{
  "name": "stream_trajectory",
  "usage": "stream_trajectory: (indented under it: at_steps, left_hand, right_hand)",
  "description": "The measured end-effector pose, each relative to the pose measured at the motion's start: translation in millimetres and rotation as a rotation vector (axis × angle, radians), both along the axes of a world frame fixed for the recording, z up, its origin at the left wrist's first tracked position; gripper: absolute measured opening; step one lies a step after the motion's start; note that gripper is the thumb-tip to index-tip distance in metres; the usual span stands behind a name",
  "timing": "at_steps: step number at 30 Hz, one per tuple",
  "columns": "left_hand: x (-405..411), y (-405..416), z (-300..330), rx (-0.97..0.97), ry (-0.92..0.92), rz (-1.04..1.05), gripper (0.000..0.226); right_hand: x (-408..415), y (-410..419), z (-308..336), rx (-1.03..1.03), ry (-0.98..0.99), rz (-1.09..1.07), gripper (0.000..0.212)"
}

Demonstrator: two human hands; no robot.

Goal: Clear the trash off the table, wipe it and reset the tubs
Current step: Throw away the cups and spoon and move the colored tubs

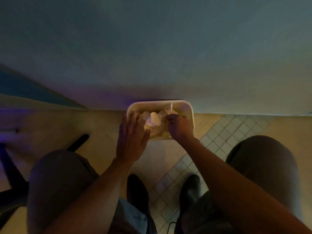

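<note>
From the head camera, a pale bin (190, 112) stands on the tiled floor (219, 132) against the wall (152, 48), already holding crumpled paper (154, 128) and a straw (171, 108). The left hand (131, 137) is spread flat and empty over the rim. The right hand (179, 127) is curled over the trash — whether it grips anything I cannot tell. This looks like the trash-clearing step; next, probably, withdraw both hands and go back to the table, which is out of sight. No writing is readable.

- Left hand (131, 141): flat, palm down, fingers straight and slightly spread, pointing far; forearm bare, reaching from near left.
- Right hand (179, 128): curled, fingertips pinched together at its far left edge; wrist bent, bare forearm stretching from near right.
- Hands near each other, apart.
</note>
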State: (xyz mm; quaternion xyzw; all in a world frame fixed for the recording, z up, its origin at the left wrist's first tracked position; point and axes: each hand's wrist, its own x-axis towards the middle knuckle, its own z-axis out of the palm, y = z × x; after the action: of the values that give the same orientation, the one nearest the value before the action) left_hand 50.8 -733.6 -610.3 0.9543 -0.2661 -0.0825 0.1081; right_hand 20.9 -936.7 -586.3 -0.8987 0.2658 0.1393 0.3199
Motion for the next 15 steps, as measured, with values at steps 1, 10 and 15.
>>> stream_trajectory:
  at_steps: [1,10,15]
  left_hand:
    - [-1.2,0.3,6.0,0.005,0.027,0.005,0.062]
    - [-14.1,2.2,108.0,0.051,0.372,0.107,0.078]
    - [-26.1,-6.1,201.3,0.064,0.459,0.147,0.078]
  right_hand:
    - [-2.5,1.1,5.9,0.014,0.012,0.019,0.042]
    - [-23.9,-11.2,104.1,0.102,0.130,0.025,0.047]
    - [-31.7,-9.7,186.4,0.124,0.200,0.019,0.048]
